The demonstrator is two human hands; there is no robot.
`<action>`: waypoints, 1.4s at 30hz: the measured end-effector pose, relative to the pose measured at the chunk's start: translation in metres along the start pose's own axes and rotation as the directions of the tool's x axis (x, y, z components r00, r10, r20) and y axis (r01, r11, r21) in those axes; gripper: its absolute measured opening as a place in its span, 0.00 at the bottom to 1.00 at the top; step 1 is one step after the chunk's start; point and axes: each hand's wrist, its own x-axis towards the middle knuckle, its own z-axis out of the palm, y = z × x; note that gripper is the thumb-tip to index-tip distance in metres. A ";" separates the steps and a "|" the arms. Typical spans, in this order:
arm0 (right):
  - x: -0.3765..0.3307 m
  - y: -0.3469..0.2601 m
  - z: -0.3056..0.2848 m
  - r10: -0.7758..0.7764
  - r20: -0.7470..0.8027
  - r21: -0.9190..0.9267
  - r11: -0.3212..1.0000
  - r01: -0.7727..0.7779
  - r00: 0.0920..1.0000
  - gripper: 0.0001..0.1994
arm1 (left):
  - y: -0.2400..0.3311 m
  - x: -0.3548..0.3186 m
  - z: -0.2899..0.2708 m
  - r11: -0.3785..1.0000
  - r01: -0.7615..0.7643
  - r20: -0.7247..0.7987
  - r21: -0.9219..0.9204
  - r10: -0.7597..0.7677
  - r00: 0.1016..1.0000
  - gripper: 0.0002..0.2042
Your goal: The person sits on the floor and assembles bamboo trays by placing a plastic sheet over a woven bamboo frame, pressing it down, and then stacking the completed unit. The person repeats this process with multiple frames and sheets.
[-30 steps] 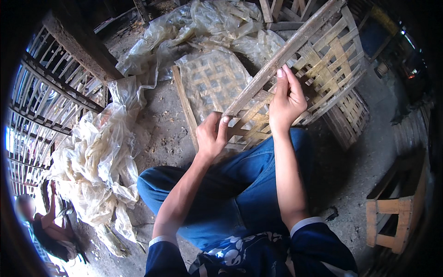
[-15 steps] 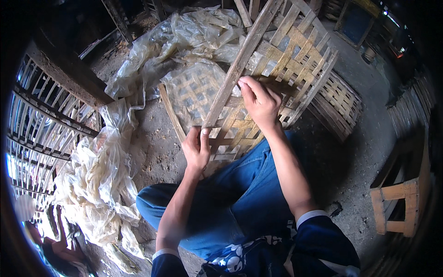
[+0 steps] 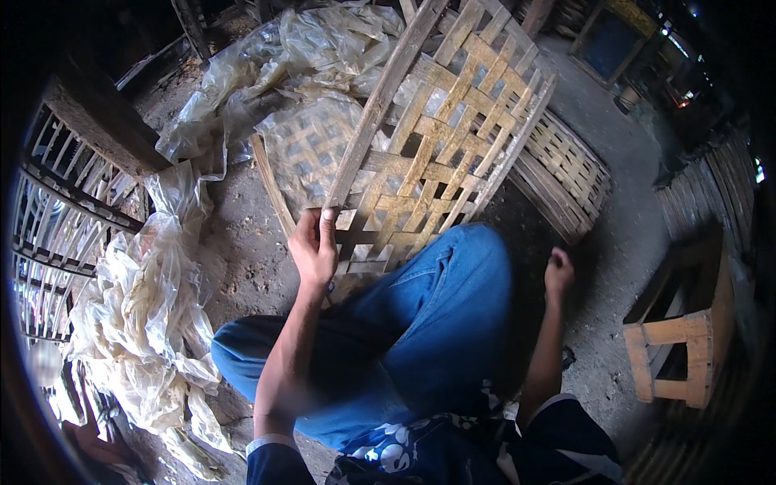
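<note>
A woven bamboo tray (image 3: 440,158) with a wooden frame stands tilted in front of my knees, its weave open in a lattice. My left hand (image 3: 314,246) is closed on the lower end of its left frame rail, thumb on top. Off to the right, past my raised knee, my right hand (image 3: 558,275) is apart from the tray, low over the floor. Its fingers are curled in, and whatever may be in them is hidden. Behind the tray's left rail lies another woven tray (image 3: 311,141), covered with clear plastic sheeting.
Crumpled plastic sheeting (image 3: 137,299) is heaped along the left, and more lies at the back. Stacked woven trays (image 3: 566,166) are on the right floor. A wooden stand (image 3: 675,339) sits further right. A slatted bamboo partition (image 3: 61,218) and a thick beam (image 3: 101,129) are at left.
My right hand has left the tray's left rail and moved right and down, beside my knee. My left hand keeps its hold on the rail. The whole view has shifted slightly.
</note>
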 end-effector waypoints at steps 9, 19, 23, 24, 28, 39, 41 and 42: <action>-0.011 -0.057 -0.006 -0.214 -0.088 0.199 0.953 0.227 0.973 0.15 | 0.008 -0.002 -0.002 0.999 -0.048 0.040 0.017 0.048 0.998 0.16; 0.044 -0.226 0.042 -0.580 -0.113 0.369 0.729 0.576 0.807 0.17 | 0.005 -0.001 -0.004 0.999 -0.038 0.051 0.007 0.038 0.998 0.16; 0.060 -0.222 0.053 -0.625 -0.090 0.384 0.696 0.606 0.775 0.13 | 0.009 -0.001 -0.004 0.992 -0.106 0.041 0.074 0.104 0.994 0.15; 0.062 -0.221 0.056 -0.604 -0.081 0.413 0.703 0.579 0.793 0.12 | 0.007 0.000 -0.004 0.988 -0.117 0.042 0.100 0.113 0.993 0.14; 0.077 -0.212 0.061 -0.658 -0.105 0.451 0.637 0.625 0.746 0.08 | 0.002 0.001 -0.003 0.990 -0.117 0.044 0.073 0.114 0.993 0.14; 0.064 -0.216 0.070 -0.652 -0.202 0.340 0.653 0.677 0.731 0.05 | 0.002 0.000 -0.001 0.992 -0.098 0.045 0.073 0.095 0.994 0.14; 0.065 -0.217 0.067 -0.680 -0.191 0.322 0.638 0.700 0.708 0.05 | 0.001 0.000 -0.001 0.989 -0.108 0.044 0.103 0.104 0.994 0.15; 0.066 -0.219 0.065 -0.697 -0.147 0.331 0.634 0.699 0.702 0.06 | -0.002 0.001 -0.002 0.986 -0.116 0.041 0.117 0.112 0.993 0.15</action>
